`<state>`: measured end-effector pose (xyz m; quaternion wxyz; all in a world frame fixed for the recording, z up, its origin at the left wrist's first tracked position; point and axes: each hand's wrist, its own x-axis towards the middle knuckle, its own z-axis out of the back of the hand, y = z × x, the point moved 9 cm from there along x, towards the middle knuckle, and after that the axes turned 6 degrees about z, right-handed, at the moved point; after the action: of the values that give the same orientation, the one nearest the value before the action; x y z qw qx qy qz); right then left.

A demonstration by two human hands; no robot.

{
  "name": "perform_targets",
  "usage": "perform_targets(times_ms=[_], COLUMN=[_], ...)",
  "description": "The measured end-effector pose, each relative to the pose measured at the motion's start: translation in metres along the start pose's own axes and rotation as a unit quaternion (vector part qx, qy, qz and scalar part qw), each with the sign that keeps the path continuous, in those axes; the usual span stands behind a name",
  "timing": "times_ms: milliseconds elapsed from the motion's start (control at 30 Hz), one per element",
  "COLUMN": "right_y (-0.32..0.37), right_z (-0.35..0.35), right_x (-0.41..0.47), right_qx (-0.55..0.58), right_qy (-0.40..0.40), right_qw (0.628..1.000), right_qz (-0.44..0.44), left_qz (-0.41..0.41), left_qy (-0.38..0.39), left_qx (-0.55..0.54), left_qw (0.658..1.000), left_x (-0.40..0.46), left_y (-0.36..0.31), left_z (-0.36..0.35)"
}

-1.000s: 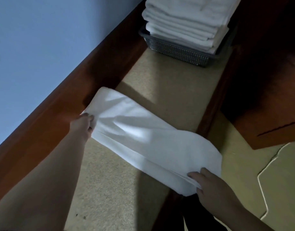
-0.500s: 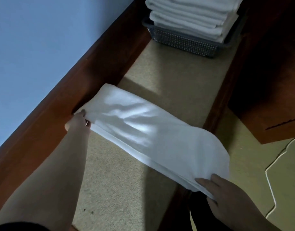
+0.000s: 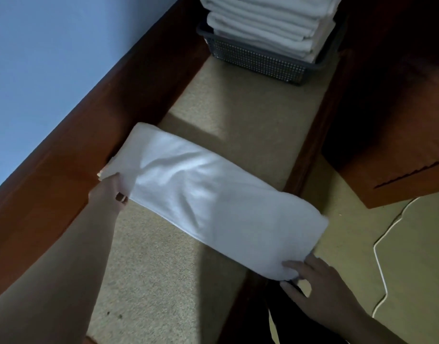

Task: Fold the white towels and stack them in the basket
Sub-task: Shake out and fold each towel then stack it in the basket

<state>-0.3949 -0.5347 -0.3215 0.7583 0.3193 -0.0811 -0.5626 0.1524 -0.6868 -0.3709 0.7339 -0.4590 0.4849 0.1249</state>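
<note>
- Seen from the head camera, a white towel (image 3: 208, 199), folded into a long band, lies slantwise across a beige carpeted ledge (image 3: 243, 120) framed by red-brown wooden rails (image 3: 72, 170).
- At its far-left end the left hand (image 3: 109, 194) grips the towel: the fingers (image 3: 121, 196) are curled under the edge and the cloth bunches over them, so most of them are hidden.
- At the near-right end the right hand (image 3: 315, 286) holds the towel's corner, one finger lying flat on top of the cloth and the thumb below the edge, pinching it; this corner overhangs the ledge's right rail.
- Between the two hands the towel spans the ledge with soft creases near the middle; whether it rests fully on the carpet or is partly lifted cannot be told.
- Farther along the ledge, well apart from the hands, stands a grey mesh basket (image 3: 258, 60) holding a stack of folded white towels (image 3: 268, 28) that rises above its rim.
- To the right, a thin white cord (image 3: 380, 266) runs over the pale floor (image 3: 412, 256), beside a dark wooden cabinet (image 3: 392, 145).
</note>
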Motion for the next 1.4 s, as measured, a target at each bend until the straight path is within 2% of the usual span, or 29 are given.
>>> perform_targets(times_ms=[33, 100, 167, 200, 233, 267, 333, 400, 433, 500, 633, 700, 767, 867, 900, 967, 1133, 1300, 1367, 1400], right_y=[-0.008, -0.038, -0.073, -0.086, -0.094, -0.100, -0.107, -0.114, -0.117, -0.123, -0.130, -0.134, -0.137, -0.144, -0.146, -0.154, -0.165, -0.165, -0.165, -0.163], right_z=[0.012, 0.035, 0.046, 0.049, 0.050, 0.050, 0.046, 0.041, 0.039, 0.034, 0.045, 0.052, 0.062, 0.064, 0.063, 0.062, 0.071, 0.068, 0.067, 0.066], right_x=[0.004, 0.013, 0.023, 0.028, 0.035, 0.043, 0.057, 0.069, 0.073, 0.077, 0.076, 0.072, 0.069, 0.064, 0.061, 0.054, 0.052, 0.047, 0.051, 0.055], right_qx=[0.067, 0.165, 0.231, 0.255, 0.274, 0.297, 0.354, 0.400, 0.408, 0.400, 0.348, 0.326, 0.307, 0.288, 0.290, 0.296, 0.301, 0.303, 0.286, 0.266], right_qy=[-0.035, -0.115, -0.148, -0.148, -0.140, -0.132, -0.119, -0.097, -0.077, -0.031, 0.006, 0.007, -0.005, 0.005, 0.014, 0.021, 0.017, 0.021, 0.005, 0.002], right_qw=[0.995, 0.959, 0.907, 0.884, 0.870, 0.859, 0.835, 0.818, 0.819, 0.834, 0.879, 0.897, 0.911, 0.922, 0.921, 0.914, 0.912, 0.910, 0.913, 0.919], right_qz=[-0.061, -0.200, -0.320, -0.362, -0.385, -0.395, -0.404, -0.402, -0.397, -0.379, -0.326, -0.299, -0.276, -0.257, -0.260, -0.276, -0.279, -0.280, -0.290, -0.293], left_qz=[0.011, 0.020, -0.046, -0.111, -0.190, -0.275, -0.379, -0.411, -0.419, -0.430, -0.463, -0.520, -0.543, -0.512, -0.509, -0.502, -0.464, -0.489, -0.481, -0.472], left_qy=[0.002, -0.013, -0.090, -0.148, -0.183, -0.171, -0.060, 0.020, 0.043, 0.062, 0.054, 0.041, 0.061, 0.092, 0.093, 0.100, 0.079, 0.054, 0.031, 0.009], left_qx=[0.009, 0.049, 0.162, 0.264, 0.358, 0.424, 0.530, 0.633, 0.666, 0.697, 0.689, 0.673, 0.686, 0.758, 0.770, 0.777, 0.793, 0.790, 0.792, 0.788], left_qw=[1.000, 0.999, 0.982, 0.946, 0.896, 0.846, 0.756, 0.656, 0.616, 0.570, 0.555, 0.524, 0.481, 0.393, 0.374, 0.367, 0.386, 0.366, 0.376, 0.396], left_x=[-0.004, -0.025, -0.055, -0.076, -0.096, -0.116, -0.145, -0.162, -0.170, -0.179, -0.171, -0.165, -0.153, -0.135, -0.133, -0.133, -0.127, -0.130, -0.126, -0.123], left_y=[0.008, 0.024, 0.034, 0.034, 0.035, 0.040, 0.070, 0.110, 0.127, 0.148, 0.139, 0.118, 0.100, 0.088, 0.084, 0.074, 0.072, 0.077, 0.070, 0.065], left_z=[-0.004, -0.013, -0.012, -0.012, -0.020, -0.037, -0.084, -0.128, -0.146, -0.173, -0.208, -0.226, -0.241, -0.257, -0.261, -0.266, -0.274, -0.273, -0.273, -0.271])
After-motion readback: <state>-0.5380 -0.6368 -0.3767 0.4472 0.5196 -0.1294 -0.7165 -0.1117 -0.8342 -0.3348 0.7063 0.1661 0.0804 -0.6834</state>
